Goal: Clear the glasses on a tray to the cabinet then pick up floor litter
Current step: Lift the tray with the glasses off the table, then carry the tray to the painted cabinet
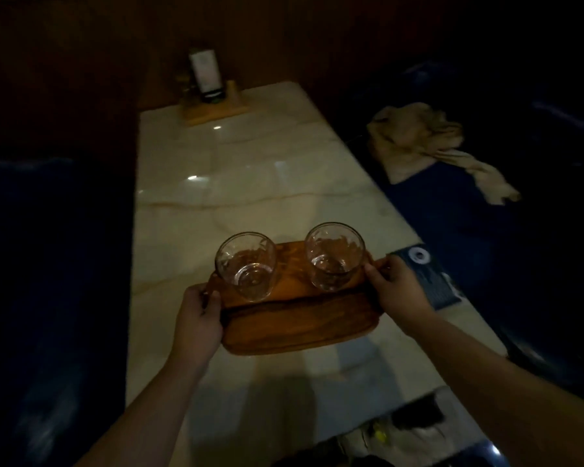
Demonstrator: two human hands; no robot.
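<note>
A brown wooden tray (300, 326) is over the near part of a pale marble table (236, 183). Two clear glasses stand upright on its far half: the left glass (246, 266) and the right glass (333, 256). My left hand (198, 318) grips the tray's left handle. My right hand (397, 286) grips the tray's right handle. Whether the tray rests on the table or is lifted off it cannot be told in the dim light.
A wooden stand with a menu card (209, 92) sits at the table's far end. A dark card (425, 274) lies at the right edge. Dark blue seats (48, 264) flank the table; a beige cloth (429, 143) lies on the right seat.
</note>
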